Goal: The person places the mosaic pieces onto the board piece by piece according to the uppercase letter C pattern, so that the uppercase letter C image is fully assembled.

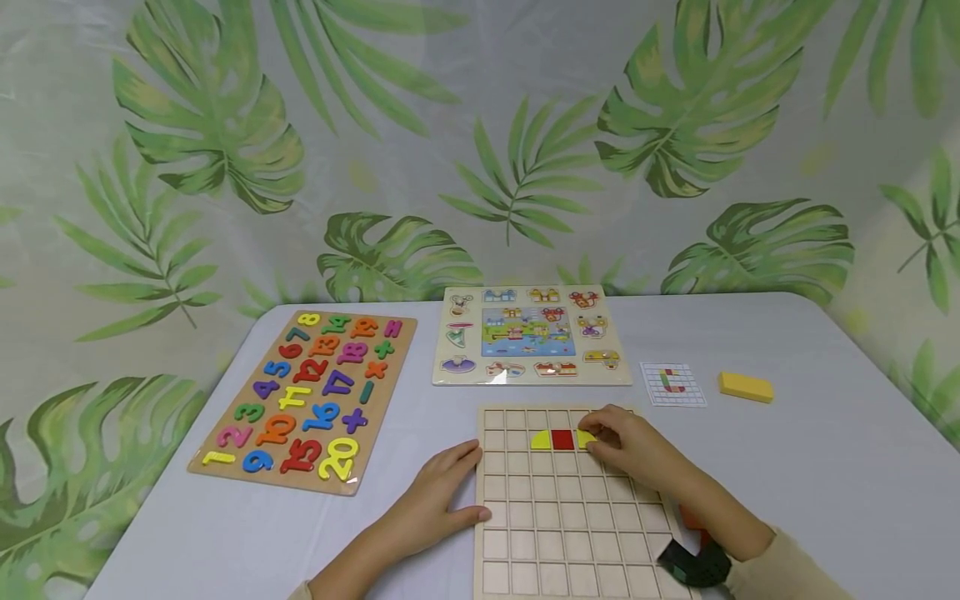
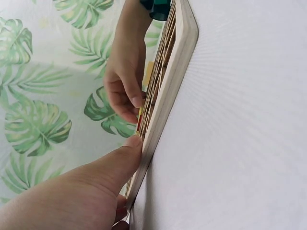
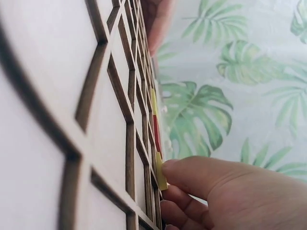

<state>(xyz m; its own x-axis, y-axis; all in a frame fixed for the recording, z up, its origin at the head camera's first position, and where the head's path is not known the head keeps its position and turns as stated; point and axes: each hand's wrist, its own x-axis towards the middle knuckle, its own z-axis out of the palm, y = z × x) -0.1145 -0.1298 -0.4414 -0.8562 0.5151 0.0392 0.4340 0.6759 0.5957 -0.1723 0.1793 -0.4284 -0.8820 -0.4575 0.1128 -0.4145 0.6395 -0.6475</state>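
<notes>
A wooden grid board (image 1: 532, 546) lies in front of me. In an upper row of it sit a yellow quarter-round tile (image 1: 541, 440) and a red square tile (image 1: 562, 439). Directly right of the red one, my right hand (image 1: 633, 442) pinches a second yellow tile (image 3: 161, 171) between thumb and fingers, low at its cell. My left hand (image 1: 431, 504) rests along the board's left edge, its thumb on the rim and its fingers relaxed against the side.
A number puzzle board (image 1: 408, 358) lies at the left, a picture puzzle (image 1: 528, 333) behind the grid. A pattern card (image 1: 688, 396) and a yellow block (image 1: 746, 387) are at the back right. Red pieces (image 1: 692, 518) show partly under my right forearm.
</notes>
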